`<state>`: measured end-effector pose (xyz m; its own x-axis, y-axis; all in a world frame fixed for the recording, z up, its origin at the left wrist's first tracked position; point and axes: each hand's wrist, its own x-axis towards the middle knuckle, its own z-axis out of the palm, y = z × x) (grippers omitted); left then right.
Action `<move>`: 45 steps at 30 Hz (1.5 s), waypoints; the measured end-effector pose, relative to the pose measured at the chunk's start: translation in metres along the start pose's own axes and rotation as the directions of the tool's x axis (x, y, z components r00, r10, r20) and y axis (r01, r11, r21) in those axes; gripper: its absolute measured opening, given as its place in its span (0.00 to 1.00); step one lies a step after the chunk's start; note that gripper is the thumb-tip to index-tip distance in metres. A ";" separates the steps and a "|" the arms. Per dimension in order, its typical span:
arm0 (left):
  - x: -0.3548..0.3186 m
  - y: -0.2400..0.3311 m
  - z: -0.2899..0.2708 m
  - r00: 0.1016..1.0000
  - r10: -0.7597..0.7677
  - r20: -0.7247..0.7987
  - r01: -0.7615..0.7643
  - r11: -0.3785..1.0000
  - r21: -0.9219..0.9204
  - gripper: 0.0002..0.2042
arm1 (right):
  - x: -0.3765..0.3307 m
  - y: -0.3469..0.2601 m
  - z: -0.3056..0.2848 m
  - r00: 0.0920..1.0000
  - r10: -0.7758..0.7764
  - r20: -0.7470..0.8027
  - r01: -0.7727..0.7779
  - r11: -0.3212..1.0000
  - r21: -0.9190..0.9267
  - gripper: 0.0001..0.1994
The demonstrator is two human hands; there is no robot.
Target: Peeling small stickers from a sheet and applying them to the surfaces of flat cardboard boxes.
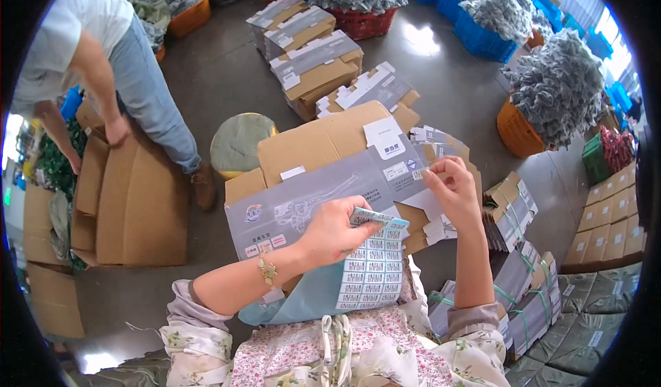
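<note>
My left hand (337,230) is closed round the folded upper edge of a sheet of small printed labels (370,277) with a light-blue backing, which hangs over my lap. In front of me lies a flattened grey-and-brown cardboard carton (313,180), printed with a line drawing. At its right part, my right hand (453,189) pinches a small white label (418,174) between thumb and fingertips, against the grey face. I cannot tell whether the label is stuck down. A white flap (384,139) of the carton lies just beyond it.
Stacks of flattened cartons (317,56) stand ahead, and strapped bundles (513,215) lie to the right. A round stool (242,142) is at the left. Farther left, a person (89,63) handles a large open box (141,201). An orange basket (516,129) heaped with grey pieces stands at right.
</note>
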<state>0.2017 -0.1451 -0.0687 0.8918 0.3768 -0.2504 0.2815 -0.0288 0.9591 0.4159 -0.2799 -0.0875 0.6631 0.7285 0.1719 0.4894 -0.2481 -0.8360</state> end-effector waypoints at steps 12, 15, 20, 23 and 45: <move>0.005 -0.003 0.003 0.994 0.097 -0.049 -0.091 0.990 0.104 0.07 | 0.029 0.003 0.027 0.996 -0.084 0.022 0.086 0.910 -0.406 0.16; 0.001 -0.009 -0.003 0.980 0.174 -0.094 -0.159 0.976 0.150 0.09 | 0.034 0.000 0.033 0.997 -0.060 -0.038 0.035 0.882 -0.469 0.19; 0.015 -0.021 0.014 0.945 0.304 -0.122 -0.277 0.940 0.200 0.12 | 0.032 0.028 0.018 0.996 -0.077 -0.047 0.060 0.957 -0.284 0.10; 0.015 -0.014 0.018 0.928 0.338 -0.156 -0.298 0.926 0.233 0.12 | 0.036 0.033 0.011 0.981 -0.190 0.038 0.189 0.896 -0.401 0.12; 0.035 -0.006 0.017 0.787 0.603 -0.128 -0.542 0.776 0.322 0.17 | 0.031 -0.042 0.036 0.947 -0.270 0.177 0.322 0.821 -0.471 0.15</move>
<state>0.2373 -0.1473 -0.0859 0.8268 0.3976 0.3979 -0.1507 -0.5250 0.8377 0.3959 -0.2240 -0.0655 0.3953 0.8696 0.2958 0.8823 -0.2700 -0.3856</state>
